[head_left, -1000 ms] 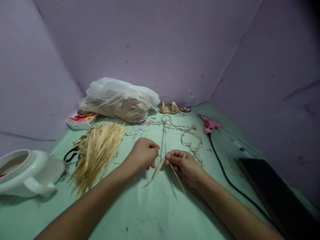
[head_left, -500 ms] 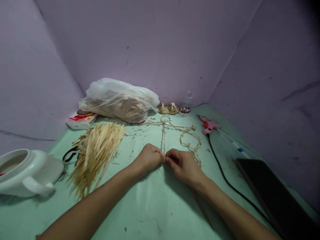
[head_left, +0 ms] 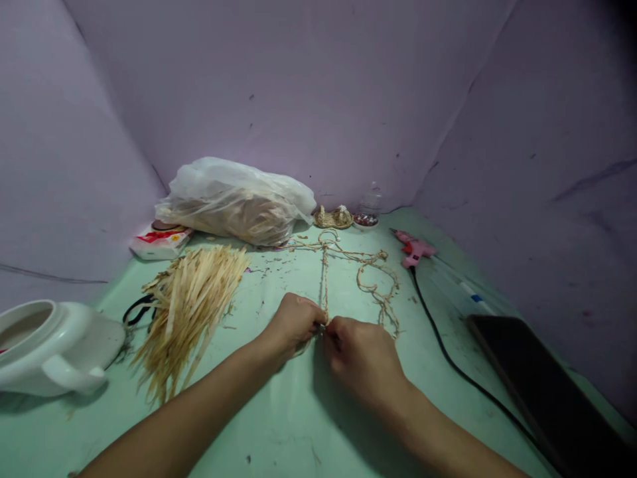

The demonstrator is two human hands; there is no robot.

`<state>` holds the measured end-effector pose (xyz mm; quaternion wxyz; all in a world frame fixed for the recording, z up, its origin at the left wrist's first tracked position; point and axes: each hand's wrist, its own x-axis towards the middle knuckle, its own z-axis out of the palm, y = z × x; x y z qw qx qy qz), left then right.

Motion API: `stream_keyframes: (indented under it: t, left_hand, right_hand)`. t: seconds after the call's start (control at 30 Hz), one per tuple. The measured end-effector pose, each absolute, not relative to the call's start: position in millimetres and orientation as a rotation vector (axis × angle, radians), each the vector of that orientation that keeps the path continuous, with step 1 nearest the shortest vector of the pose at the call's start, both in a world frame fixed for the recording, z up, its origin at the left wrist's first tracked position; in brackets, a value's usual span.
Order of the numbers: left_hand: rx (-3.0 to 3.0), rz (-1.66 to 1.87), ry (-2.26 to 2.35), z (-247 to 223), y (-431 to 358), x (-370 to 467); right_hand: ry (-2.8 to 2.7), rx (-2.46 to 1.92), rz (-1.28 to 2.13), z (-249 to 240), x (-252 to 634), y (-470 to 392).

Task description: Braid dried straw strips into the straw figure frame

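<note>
A thin tan twisted cord (head_left: pixel 325 279) runs straight down the middle of the table, pulled taut from a tangle near the wall to my fingers. My left hand (head_left: pixel 297 321) is closed and pinches the cord's near end. Right beside it, my right hand (head_left: pixel 365 348) is also closed on the cord, its fingertips almost touching the left ones. A strand loops out below the left hand. More cord (head_left: pixel 378 285) lies in loose loops to the right. The exact grip is partly hidden behind the fingers.
Dry straw-like strips (head_left: pixel 194 312) lie left, near a white pot (head_left: pixel 64 345). A plastic bag (head_left: pixel 239 202), a tissue pack (head_left: pixel 162 242), a woven item (head_left: pixel 333 218) and a bead dish (head_left: pixel 365 221) stand at the back. Right are a pink glue gun (head_left: pixel 415 249) and a phone (head_left: pixel 542 392).
Both hands have moved slightly nearer to me along the cord. My right hand has turned over, its back now facing up, and its fingers have closed more tightly.
</note>
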<state>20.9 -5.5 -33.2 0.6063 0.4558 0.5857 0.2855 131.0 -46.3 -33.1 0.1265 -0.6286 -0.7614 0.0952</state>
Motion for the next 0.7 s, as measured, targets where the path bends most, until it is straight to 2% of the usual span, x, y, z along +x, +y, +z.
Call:
stream_keyframes:
  t: [0.13, 0.27, 0.5, 0.6, 0.7]
  left_hand:
    - [0.996, 0.685, 1.305, -35.3, -3.9, 18.5]
    - [1.055, 0.628, 1.319, -35.8, -0.2, 14.1]
    - [1.16, 0.503, 1.313, -30.2, 5.3, 4.3]
    - [1.192, 0.481, 1.302, -30.6, 6.8, 2.8]
    - [1.228, 0.462, 1.3, -31.2, 7.4, 2.7]
  right_hand:
    - [-2.289, -1.769, 0.33, -32.8, 128.6, -48.7]
    - [-2.337, -1.706, 0.705, -18.7, 145.3, -37.3]
    - [-1.345, -1.696, 1.431, -10.7, 162.5, -8.5]
    - [-1.245, -1.544, 1.671, -23.3, 149.3, -5.9]
    - [-1.237, -1.472, 1.737, -35.2, 140.2, -4.4]
